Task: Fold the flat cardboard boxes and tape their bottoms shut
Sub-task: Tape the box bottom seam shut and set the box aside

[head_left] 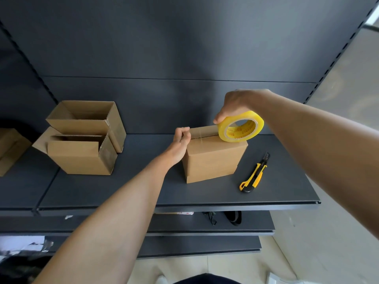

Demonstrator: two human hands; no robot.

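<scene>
Yellow tape roll (224, 132) atop box (213, 160); open boxes (82, 156) left.

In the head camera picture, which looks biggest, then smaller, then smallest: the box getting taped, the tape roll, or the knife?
1. Cardboard box.
2. Yellow tape roll.
3. Utility knife: about as long as the roll is wide, but much thinner.

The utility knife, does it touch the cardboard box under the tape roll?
Apart. The head view shows a strip of bare dark shelf between the utility knife and the right side of the cardboard box; the knife lies flat on the shelf.
</scene>
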